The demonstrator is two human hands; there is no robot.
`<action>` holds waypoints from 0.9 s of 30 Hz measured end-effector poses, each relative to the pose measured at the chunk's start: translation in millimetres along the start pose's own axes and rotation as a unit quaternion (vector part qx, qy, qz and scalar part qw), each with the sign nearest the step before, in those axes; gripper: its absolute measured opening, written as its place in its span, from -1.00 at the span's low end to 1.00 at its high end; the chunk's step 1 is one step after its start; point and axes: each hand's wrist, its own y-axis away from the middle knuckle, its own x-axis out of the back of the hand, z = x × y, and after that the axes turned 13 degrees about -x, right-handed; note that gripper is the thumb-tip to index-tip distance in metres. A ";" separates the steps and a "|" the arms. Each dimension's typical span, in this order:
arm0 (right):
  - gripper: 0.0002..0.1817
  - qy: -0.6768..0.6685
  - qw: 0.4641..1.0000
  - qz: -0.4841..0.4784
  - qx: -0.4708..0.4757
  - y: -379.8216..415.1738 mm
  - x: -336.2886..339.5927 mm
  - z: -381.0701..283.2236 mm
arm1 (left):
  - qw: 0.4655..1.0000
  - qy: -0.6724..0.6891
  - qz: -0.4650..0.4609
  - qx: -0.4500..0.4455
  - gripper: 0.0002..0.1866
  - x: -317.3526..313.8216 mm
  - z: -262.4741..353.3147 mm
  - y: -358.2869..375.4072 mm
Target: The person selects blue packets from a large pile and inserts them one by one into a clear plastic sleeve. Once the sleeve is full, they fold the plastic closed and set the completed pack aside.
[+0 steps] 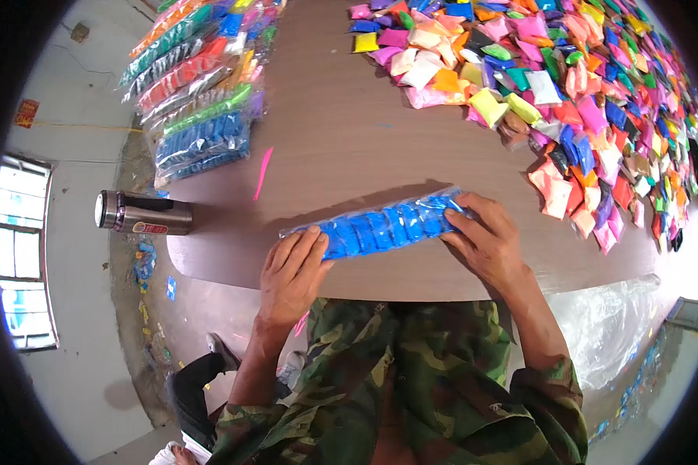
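Note:
A long clear bag of blue packets [388,229] is held level just above the near part of the brown table. My left hand [293,271] grips its left end, the fingers closed over the plastic. At the other end my right hand [488,236] pinches the bag between thumb and fingers. The blue packets lie side by side in a row inside the plastic.
Stacked bags of coloured packets [202,139] lie at the table's left. A large heap of small coloured packets [589,108] covers the right. A steel flask [143,213] is at the left edge. A person's leg [190,391] shows at the lower left.

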 end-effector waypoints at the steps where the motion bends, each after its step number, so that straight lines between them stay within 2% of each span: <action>1: -0.53 0.013 1.000 0.000 0.001 0.2 0.2 -2.6 | 1.000 0.005 0.001 0.004 -0.45 0.6 0.0 2.6; 13: -0.54 0.042 0.999 0.000 -0.013 2.1 -1.4 -12.7 | 0.985 0.044 0.055 0.155 -0.47 -7.5 13.0 36.1; 16: -0.52 0.053 0.998 -0.009 -0.025 4.3 2.8 -17.3 | 0.991 -0.007 0.028 0.129 -0.48 -0.6 11.6 33.6; 23: -0.45 -0.004 0.996 -0.022 -0.086 8.3 2.4 -13.2 | 0.981 0.076 0.094 0.151 -0.43 -8.0 12.4 35.7; 27: -0.49 -0.056 0.989 -0.036 -0.136 4.7 9.5 -16.6 | 0.973 0.115 0.135 0.149 -0.55 -3.3 6.0 28.4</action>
